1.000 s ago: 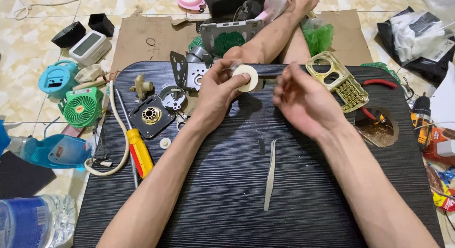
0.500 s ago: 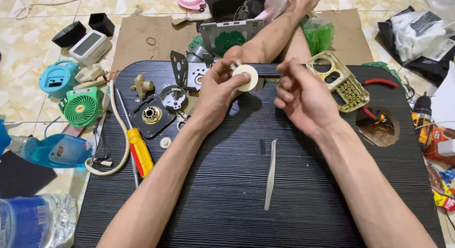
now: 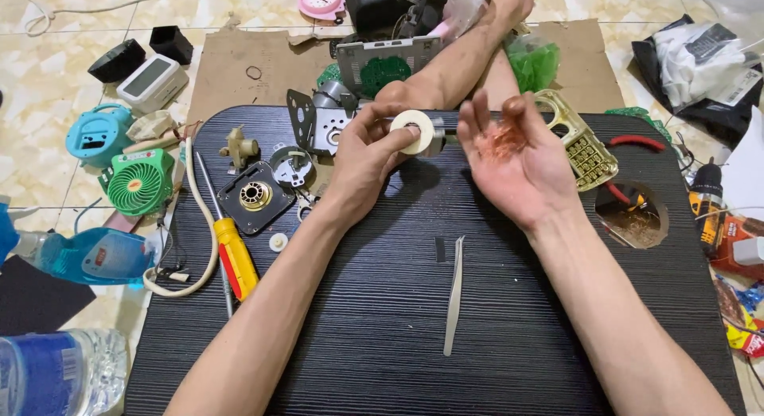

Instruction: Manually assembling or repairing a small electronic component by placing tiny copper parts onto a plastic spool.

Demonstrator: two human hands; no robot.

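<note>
- The left hand (image 3: 362,157) is closed around a white roll of tape (image 3: 414,132); the thumb and fingers pinch its rim, and the roll is held above the far part of the black desk (image 3: 382,320).
- The right hand (image 3: 513,157) is open, palm up, fingers spread, just beside the roll; I cannot tell if the fingertips touch it.
- On the palm lies a small tangle of thin copper wire (image 3: 503,140).
- A pair of pale tweezers (image 3: 454,293) lies on the desk between the two forearms, nearer the right one.
- Near the left forearm lies a yellow and red screwdriver (image 3: 235,257), beside a black square part with a round centre (image 3: 256,196).
- Behind the right hand is a yellowish keypad frame (image 3: 585,149).
- A green small fan (image 3: 139,181) sits at the left edge of the desk.
</note>
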